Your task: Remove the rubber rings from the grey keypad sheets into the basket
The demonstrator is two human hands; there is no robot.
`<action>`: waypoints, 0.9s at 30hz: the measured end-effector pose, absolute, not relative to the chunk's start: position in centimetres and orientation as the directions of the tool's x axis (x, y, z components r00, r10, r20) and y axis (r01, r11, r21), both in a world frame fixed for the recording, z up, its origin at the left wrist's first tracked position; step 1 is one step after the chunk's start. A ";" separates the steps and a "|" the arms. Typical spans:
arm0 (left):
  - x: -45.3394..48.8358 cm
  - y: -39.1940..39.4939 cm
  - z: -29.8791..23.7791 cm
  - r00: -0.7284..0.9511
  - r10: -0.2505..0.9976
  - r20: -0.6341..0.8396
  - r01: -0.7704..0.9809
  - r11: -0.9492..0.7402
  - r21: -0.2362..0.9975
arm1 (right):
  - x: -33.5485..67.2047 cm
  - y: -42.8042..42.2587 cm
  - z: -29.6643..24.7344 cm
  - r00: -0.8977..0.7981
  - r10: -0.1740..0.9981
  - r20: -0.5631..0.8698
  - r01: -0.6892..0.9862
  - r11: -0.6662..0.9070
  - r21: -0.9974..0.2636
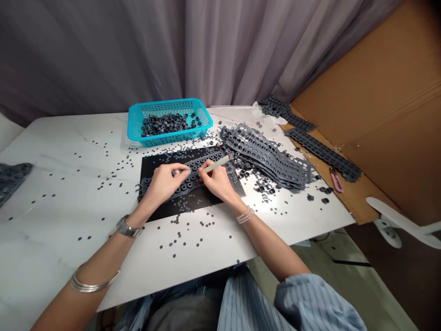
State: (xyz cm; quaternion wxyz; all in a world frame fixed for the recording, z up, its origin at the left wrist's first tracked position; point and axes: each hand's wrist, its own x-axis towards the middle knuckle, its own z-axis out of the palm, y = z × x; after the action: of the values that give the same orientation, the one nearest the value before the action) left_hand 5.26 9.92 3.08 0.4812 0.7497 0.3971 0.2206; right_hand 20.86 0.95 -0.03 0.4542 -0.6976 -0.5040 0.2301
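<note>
A strip of dark grey rubber rings [187, 186] lies slantwise across a black mat [156, 163]. My right hand [217, 182] grips a pale, pen-shaped craft knife or similar slim tool [220, 162], whose upper end points up and to the right. Its working tip is hidden by my fingers, close over the strip. Just to the left, my left hand [167, 180] is over the same strip with thumb and fingers pinched together. What sits in that pinch is too small to name.
Behind the mat stands a turquoise basket [168, 138] holding many small black rings. Stacked perforated rubber sheets [267, 156] lie to the right, with loose pieces around them. Small black discs are scattered over the white table [69, 257]. A pink-handled cutter [336, 180] rests beside the cardboard [379, 105].
</note>
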 end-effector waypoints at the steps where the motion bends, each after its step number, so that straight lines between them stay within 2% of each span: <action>1: 5.4 9.8 3.0 0.628 0.778 0.017 0.483 -0.406 0.775 | 20.9 0.9 0.0 0.378 0.915 0.144 0.498 -0.070 -0.864; 2: 5.6 9.6 2.9 0.662 0.747 0.057 0.536 -0.526 0.661 | 20.9 0.9 0.1 0.371 0.917 0.148 0.502 -0.063 -0.863; 4: 5.9 9.4 2.7 0.697 0.714 0.073 0.556 -0.601 0.575 | 20.9 0.8 0.2 0.363 0.920 0.148 0.506 -0.061 -0.860; 8: 6.5 9.5 2.1 0.709 0.702 0.061 0.558 -0.613 0.560 | 20.8 0.8 0.4 0.346 0.927 0.144 0.522 -0.062 -0.851; 12: 6.9 9.7 1.7 0.723 0.690 0.043 0.560 -0.620 0.549 | 20.7 1.0 0.0 0.298 0.933 0.199 0.592 -0.017 -0.806; 18: 5.9 10.3 2.7 0.750 0.661 -0.007 0.514 -0.577 0.634 | 20.5 1.3 -0.5 0.282 0.928 0.242 0.656 -0.003 -0.754; 20: 5.1 10.6 3.2 0.662 0.750 -0.003 0.455 -0.398 0.796 | 20.5 1.3 -0.4 0.295 0.930 0.219 0.638 -0.021 -0.770; 22: 4.4 11.0 3.6 0.519 0.853 -0.052 0.229 -0.081 0.970 | 20.6 1.2 -0.3 0.317 0.931 0.182 0.593 -0.045 -0.804; 23: 4.2 11.1 3.8 0.470 0.874 -0.125 0.071 0.104 0.992 | 20.7 1.2 -0.2 0.336 0.928 0.162 0.555 -0.055 -0.830; 25: 4.1 11.4 4.0 0.473 0.828 -0.301 -0.160 0.416 0.895 | 21.0 1.1 -0.1 0.394 0.910 0.129 0.443 -0.065 -0.894; 27: 4.3 11.4 4.0 0.527 0.733 -0.430 -0.234 0.612 0.756 | 21.4 1.1 -0.1 0.464 0.880 0.102 0.311 -0.054 -0.949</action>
State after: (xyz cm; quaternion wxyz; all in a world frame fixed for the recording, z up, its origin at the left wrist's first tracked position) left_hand 4.26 11.42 4.01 0.8113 0.3246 0.3843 0.2979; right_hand 21.42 1.09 -0.07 0.5272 -0.6738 -0.4419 0.2699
